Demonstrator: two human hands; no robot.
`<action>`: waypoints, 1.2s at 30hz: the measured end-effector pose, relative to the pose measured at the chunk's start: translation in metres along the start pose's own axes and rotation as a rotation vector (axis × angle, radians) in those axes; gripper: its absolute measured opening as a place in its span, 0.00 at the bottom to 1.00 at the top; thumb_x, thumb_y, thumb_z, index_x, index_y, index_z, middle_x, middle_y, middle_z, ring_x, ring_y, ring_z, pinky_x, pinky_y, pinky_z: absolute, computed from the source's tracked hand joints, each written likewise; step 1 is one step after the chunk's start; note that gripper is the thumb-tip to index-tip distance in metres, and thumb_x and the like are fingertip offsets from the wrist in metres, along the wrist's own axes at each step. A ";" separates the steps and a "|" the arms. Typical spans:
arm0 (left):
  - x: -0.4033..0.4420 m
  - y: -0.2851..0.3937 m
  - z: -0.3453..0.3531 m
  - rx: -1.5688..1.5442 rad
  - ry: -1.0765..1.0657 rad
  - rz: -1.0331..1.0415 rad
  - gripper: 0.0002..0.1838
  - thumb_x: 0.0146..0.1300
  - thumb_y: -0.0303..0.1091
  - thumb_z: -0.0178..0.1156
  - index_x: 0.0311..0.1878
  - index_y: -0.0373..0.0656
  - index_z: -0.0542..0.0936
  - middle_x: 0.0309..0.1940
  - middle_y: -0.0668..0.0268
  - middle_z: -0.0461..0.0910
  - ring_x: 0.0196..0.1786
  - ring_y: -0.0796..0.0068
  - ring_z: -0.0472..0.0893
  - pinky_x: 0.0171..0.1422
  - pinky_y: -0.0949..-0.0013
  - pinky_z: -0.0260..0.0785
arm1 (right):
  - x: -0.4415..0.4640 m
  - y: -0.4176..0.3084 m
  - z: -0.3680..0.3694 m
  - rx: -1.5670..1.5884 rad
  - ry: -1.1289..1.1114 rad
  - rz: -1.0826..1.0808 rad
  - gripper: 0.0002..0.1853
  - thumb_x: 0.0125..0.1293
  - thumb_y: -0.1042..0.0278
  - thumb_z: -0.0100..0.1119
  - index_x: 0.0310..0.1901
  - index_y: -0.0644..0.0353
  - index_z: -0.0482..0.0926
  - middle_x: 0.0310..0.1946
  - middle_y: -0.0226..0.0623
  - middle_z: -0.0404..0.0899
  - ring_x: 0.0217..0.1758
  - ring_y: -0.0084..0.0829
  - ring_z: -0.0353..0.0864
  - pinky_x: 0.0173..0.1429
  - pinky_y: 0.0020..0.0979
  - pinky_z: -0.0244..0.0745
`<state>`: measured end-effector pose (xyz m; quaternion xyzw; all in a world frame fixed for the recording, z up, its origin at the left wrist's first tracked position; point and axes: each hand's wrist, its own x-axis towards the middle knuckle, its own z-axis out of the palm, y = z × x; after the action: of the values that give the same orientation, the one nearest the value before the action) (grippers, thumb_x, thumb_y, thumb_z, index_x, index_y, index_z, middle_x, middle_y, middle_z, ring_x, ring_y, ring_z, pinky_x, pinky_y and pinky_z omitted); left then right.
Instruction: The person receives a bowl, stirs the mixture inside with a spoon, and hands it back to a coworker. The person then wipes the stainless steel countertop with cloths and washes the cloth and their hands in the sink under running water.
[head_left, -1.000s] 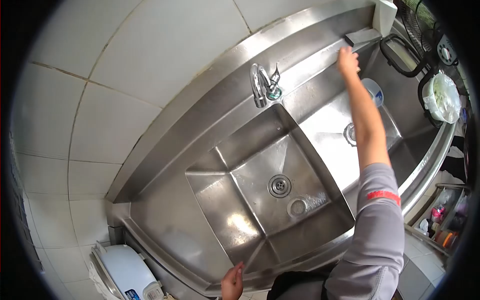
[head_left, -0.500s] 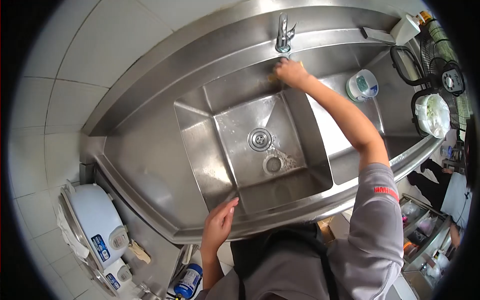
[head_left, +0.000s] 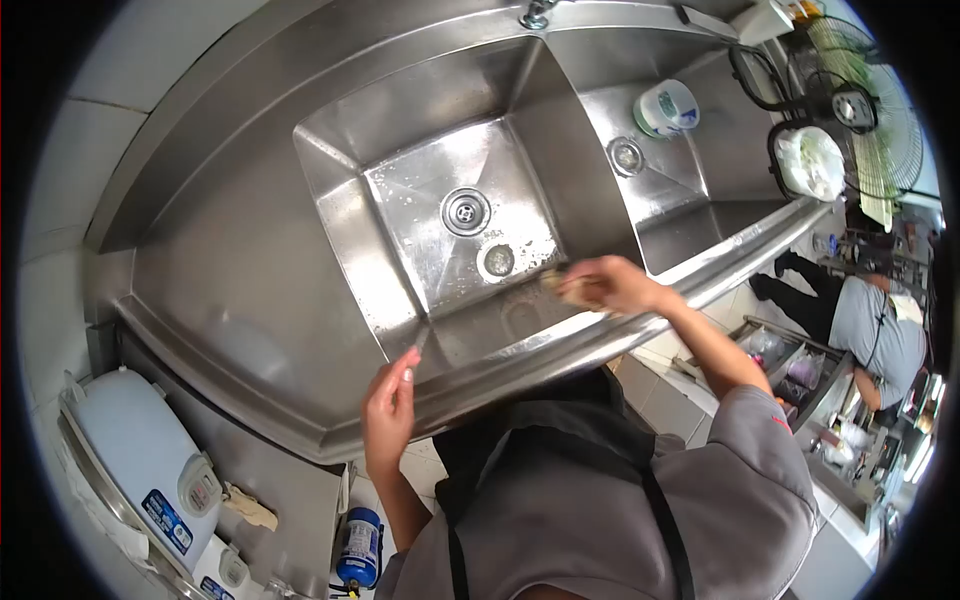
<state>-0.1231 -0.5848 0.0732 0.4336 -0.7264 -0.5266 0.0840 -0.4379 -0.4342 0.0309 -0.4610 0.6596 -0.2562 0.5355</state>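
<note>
In the head view my right hand is closed on a tan-and-dark sponge, blurred by motion. It is at the near right corner of the deep steel sink basin, above the front wall. My left hand is over the front rim near the basin's near left corner, fingers stretched out and holding nothing. A drain strainer sits in the basin floor, and beside it lies a round mesh strainer with wet bits about it.
The right basin holds a white tub and a drain. A faucet stands behind. At right are a lined bowl and a fan; beyond, another person. A light-blue lidded container and blue cylinder are at lower left.
My right hand has moved from the back wall below the faucet to the basin's near right corner, bringing the sponge into sight. The view has shifted; my left hand stays by the front rim.
</note>
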 end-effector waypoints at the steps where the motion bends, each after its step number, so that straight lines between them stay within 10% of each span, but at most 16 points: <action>1: 0.001 -0.002 -0.005 0.023 -0.007 0.014 0.13 0.65 0.29 0.45 0.48 0.38 0.75 0.41 0.62 0.78 0.45 0.73 0.75 0.50 0.73 0.64 | 0.014 -0.023 0.025 0.160 0.022 -0.120 0.15 0.54 0.73 0.58 0.46 0.57 0.76 0.41 0.39 0.79 0.40 0.30 0.79 0.44 0.28 0.75; 6: 0.022 0.014 -0.016 0.147 -0.039 0.177 0.13 0.64 0.27 0.46 0.49 0.40 0.75 0.39 0.61 0.78 0.42 0.70 0.77 0.43 0.72 0.67 | 0.071 -0.055 0.149 -0.079 -0.493 -0.274 0.13 0.57 0.65 0.54 0.43 0.59 0.77 0.45 0.44 0.76 0.48 0.41 0.74 0.51 0.35 0.69; 11: 0.037 0.023 -0.004 0.220 -0.158 0.298 0.13 0.64 0.27 0.46 0.49 0.40 0.75 0.38 0.59 0.78 0.41 0.68 0.78 0.43 0.72 0.67 | -0.048 0.041 0.051 -0.302 0.212 -0.087 0.13 0.55 0.56 0.53 0.39 0.49 0.81 0.39 0.33 0.79 0.42 0.34 0.78 0.47 0.32 0.72; 14: 0.050 0.028 0.022 0.095 -0.321 0.225 0.13 0.65 0.29 0.46 0.50 0.39 0.75 0.39 0.62 0.79 0.42 0.71 0.77 0.44 0.73 0.67 | -0.108 0.064 -0.053 -0.581 0.256 0.733 0.13 0.50 0.55 0.55 0.38 0.41 0.82 0.33 0.32 0.81 0.35 0.32 0.80 0.38 0.34 0.74; 22: 0.134 0.031 0.153 -1.116 -0.802 -0.238 0.29 0.64 0.52 0.45 0.65 0.50 0.55 0.57 0.61 0.64 0.58 0.67 0.68 0.53 0.61 0.68 | -0.014 -0.044 -0.113 -0.359 0.226 0.103 0.22 0.62 0.49 0.47 0.48 0.57 0.75 0.40 0.48 0.77 0.41 0.45 0.77 0.50 0.38 0.69; 23: 0.148 0.035 0.160 -1.169 -0.815 -0.228 0.30 0.63 0.53 0.45 0.64 0.50 0.55 0.59 0.61 0.62 0.59 0.66 0.66 0.54 0.59 0.67 | 0.028 -0.015 -0.129 -0.430 0.530 -0.105 0.19 0.62 0.53 0.48 0.45 0.59 0.75 0.37 0.50 0.77 0.41 0.48 0.76 0.49 0.40 0.69; 29: 0.220 0.045 0.166 -0.768 -0.350 -0.134 0.19 0.66 0.43 0.45 0.55 0.44 0.65 0.50 0.62 0.71 0.53 0.69 0.72 0.53 0.62 0.69 | 0.198 -0.017 -0.270 -1.021 1.194 -0.261 0.18 0.54 0.71 0.49 0.49 0.61 0.71 0.54 0.40 0.67 0.58 0.38 0.65 0.56 0.42 0.67; 36: 0.290 0.087 0.170 -0.553 -0.386 -0.099 0.19 0.67 0.46 0.44 0.55 0.46 0.67 0.50 0.64 0.71 0.52 0.71 0.72 0.53 0.59 0.66 | 0.192 -0.022 -0.264 -0.821 0.807 0.223 0.08 0.54 0.71 0.51 0.32 0.58 0.80 0.43 0.39 0.76 0.48 0.35 0.75 0.48 0.33 0.72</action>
<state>-0.4458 -0.6691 -0.0243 0.3216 -0.5367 -0.7794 0.0335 -0.6794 -0.6548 0.0366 -0.4246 0.9011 -0.0769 0.0432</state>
